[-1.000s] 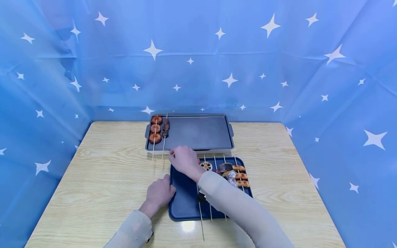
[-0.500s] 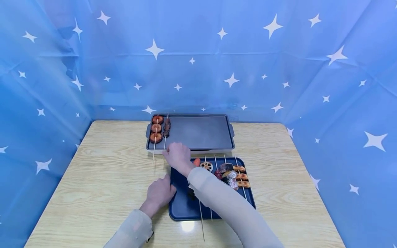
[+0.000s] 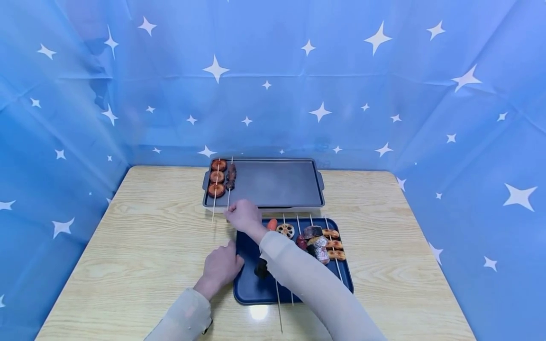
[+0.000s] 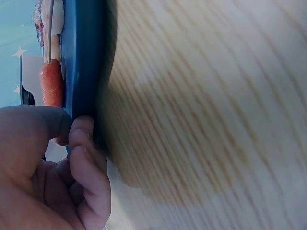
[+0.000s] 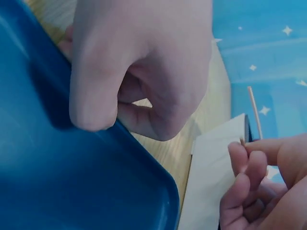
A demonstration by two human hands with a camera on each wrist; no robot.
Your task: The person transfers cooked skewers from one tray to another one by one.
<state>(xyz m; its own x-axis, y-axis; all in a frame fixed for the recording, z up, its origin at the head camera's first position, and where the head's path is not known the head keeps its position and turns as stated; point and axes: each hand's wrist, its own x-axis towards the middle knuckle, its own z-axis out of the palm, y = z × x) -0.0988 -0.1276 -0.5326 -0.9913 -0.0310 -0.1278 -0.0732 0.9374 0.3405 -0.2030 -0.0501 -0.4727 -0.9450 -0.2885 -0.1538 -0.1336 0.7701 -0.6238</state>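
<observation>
My left hand [image 3: 222, 266] grips the left rim of a blue tray [image 3: 251, 289], thumb above and fingers curled below, as the left wrist view shows. My right hand [image 3: 245, 215] reaches over the tray's far left corner and pinches the stick end of a dark meat skewer [image 3: 231, 177]. That skewer's food lies on a grey griddle [image 3: 277, 182], its stick crossing the front edge. Left of it lies a skewer of three round brown slices [image 3: 216, 177]. In the right wrist view, the pinching right hand [image 5: 268, 184] is beside the griddle's pale side [image 5: 206, 177].
Several skewers lie on the tray's right half, among them a lotus root slice [image 3: 285, 230], an orange-red piece [image 3: 272, 224] and browned pieces [image 3: 336, 245]. My right sleeve [image 3: 307, 284] covers part of them. A starry blue curtain [image 3: 273, 118] stands behind the wooden table [image 3: 128, 255].
My right hand has moved left from above the tray's far edge to the meat skewer's stick and now pinches it. The left hand stays on the tray rim.
</observation>
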